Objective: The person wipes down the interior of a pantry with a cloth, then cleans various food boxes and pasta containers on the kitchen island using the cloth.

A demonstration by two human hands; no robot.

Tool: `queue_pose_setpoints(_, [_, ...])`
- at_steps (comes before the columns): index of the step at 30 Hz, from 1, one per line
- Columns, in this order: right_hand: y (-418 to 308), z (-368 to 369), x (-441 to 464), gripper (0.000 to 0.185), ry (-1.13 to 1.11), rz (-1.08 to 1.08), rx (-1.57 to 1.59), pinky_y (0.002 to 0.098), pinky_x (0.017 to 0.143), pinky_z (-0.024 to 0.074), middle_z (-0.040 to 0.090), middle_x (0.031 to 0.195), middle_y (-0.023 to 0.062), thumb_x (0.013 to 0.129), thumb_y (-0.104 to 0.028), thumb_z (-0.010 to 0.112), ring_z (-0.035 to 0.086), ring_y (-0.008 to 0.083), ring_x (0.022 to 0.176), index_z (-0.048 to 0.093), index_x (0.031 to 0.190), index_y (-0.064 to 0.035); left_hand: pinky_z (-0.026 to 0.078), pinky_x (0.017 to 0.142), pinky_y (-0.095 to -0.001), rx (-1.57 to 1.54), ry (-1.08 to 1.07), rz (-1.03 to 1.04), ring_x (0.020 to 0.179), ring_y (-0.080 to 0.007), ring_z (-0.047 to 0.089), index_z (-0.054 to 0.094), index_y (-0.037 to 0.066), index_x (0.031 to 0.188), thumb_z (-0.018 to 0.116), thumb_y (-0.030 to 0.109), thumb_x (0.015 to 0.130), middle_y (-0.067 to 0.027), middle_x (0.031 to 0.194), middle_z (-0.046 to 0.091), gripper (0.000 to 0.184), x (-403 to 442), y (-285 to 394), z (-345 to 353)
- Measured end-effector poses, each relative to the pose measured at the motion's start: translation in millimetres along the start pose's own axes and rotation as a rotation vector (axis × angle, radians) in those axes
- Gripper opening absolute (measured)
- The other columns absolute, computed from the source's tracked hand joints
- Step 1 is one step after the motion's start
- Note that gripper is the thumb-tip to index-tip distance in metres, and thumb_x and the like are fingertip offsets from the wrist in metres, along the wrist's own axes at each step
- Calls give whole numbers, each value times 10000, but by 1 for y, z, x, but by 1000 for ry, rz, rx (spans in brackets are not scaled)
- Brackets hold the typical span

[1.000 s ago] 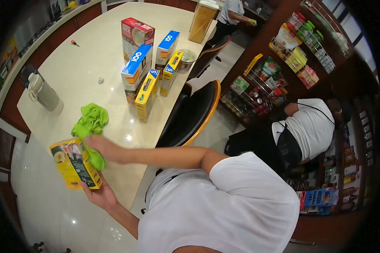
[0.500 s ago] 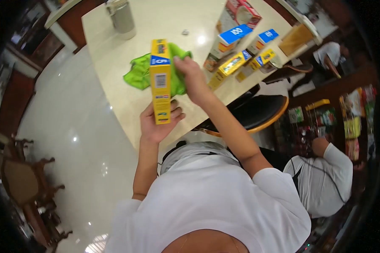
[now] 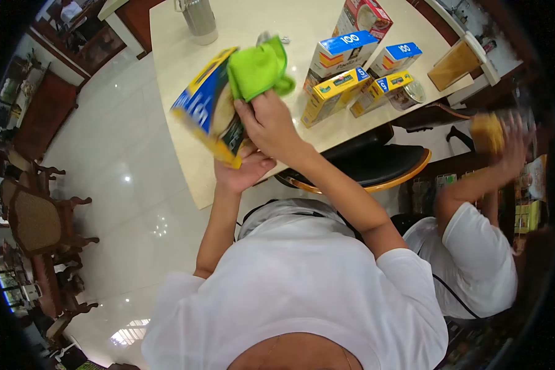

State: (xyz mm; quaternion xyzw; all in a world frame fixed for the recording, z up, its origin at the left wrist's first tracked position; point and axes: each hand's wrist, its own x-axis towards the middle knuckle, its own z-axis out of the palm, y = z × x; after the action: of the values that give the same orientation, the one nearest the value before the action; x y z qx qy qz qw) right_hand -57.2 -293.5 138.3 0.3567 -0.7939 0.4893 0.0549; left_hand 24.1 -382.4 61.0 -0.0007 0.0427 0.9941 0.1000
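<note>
Over a pale table (image 3: 176, 68), a tilted yellow-and-blue box (image 3: 206, 98) with a green cloth (image 3: 256, 68) against it.

Far left, a carved wooden chair (image 3: 40, 213); on the table, a metal flask (image 3: 200, 23); left hand (image 3: 240, 176) cupped at the box's lower end, how far its fingers close I cannot tell; right hand (image 3: 271, 126) pinching the cloth, which laps the box's right edge; beyond, a cluster of upright cartons (image 3: 335, 94), yellow, blue-topped and red; a round tub (image 3: 408, 95) beside them; then a tall container (image 3: 455, 65); far right, a co-worker's blurred hand (image 3: 515, 145) by something yellow.

R grip (image 3: 269, 125) curled nr L grip (image 3: 243, 176); arms (image 3: 344, 185) fwd.
</note>
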Motion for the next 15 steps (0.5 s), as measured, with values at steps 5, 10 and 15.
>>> queue_pose_setpoints(5, [14, 11, -47, 330, 132, 104, 534, 270, 830, 417, 568, 1084, 78, 919, -193, 492, 533, 133, 935, 514, 1163, 28, 404, 849, -417, 59, -321, -225, 452, -162, 332, 502, 154, 1144, 427, 504, 831, -22, 586, 443, 475, -29, 28, -68])
queue_pose_setpoints(10, [8, -25, -44, 317, -186, 467, 1013, 248, 813, 447, 622, 982, 64, 934, -218, 468, 570, 99, 903, 559, 1099, 36, 437, 921, -344, 739, 161, -44, 1016, -290, 580, 400, -108, 1251, 632, 231, 614, -208, 1153, 552, 758, -58, 48, -11])
queue_pose_setpoints(15, [25, -26, -80, 266, -64, 766, 1150, 276, 778, 487, 633, 973, 86, 907, -168, 483, 611, 143, 885, 568, 1067, 26, 428, 930, -324, 1269, 281, 361, 1046, -236, 566, 420, -75, 1265, 645, 179, 718, -160, 1192, 540, 644, -47, 106, 57])
